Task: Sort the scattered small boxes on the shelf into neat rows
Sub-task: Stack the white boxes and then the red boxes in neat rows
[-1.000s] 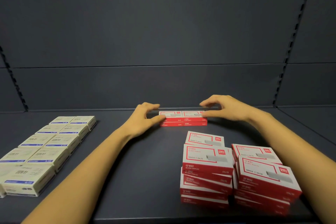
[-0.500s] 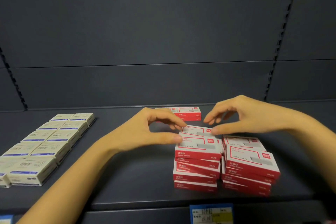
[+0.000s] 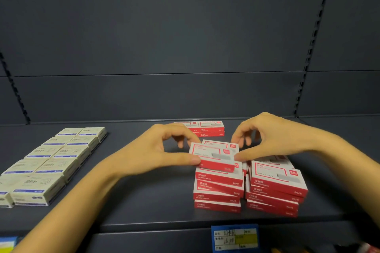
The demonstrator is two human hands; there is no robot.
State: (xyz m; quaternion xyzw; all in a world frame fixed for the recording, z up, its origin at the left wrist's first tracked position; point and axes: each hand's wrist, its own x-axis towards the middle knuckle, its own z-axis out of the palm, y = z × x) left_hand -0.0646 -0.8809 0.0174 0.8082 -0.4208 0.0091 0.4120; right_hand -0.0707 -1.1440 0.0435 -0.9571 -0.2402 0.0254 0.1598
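Observation:
A red and white box (image 3: 213,155) sits slightly lifted and tilted on top of the left of two uneven stacks of red boxes (image 3: 219,189), (image 3: 275,189) near the shelf's front edge. My left hand (image 3: 162,150) pinches its left end with thumb and fingers. My right hand (image 3: 271,139) pinches its right end. Another red box (image 3: 221,143) lies just behind it. At the back of the shelf a neat pair of stacked red boxes (image 3: 207,128) stands against the wall.
Cream boxes with blue stripes (image 3: 53,158) lie in two tidy rows on the left of the dark shelf (image 3: 144,201). A blue and yellow price tag (image 3: 235,238) hangs on the shelf's front lip. Dark back panels rise behind.
Both hands drew back from the red boxes at the rear wall to the front left stack and took hold of its top box, which now sits tilted and a little raised.

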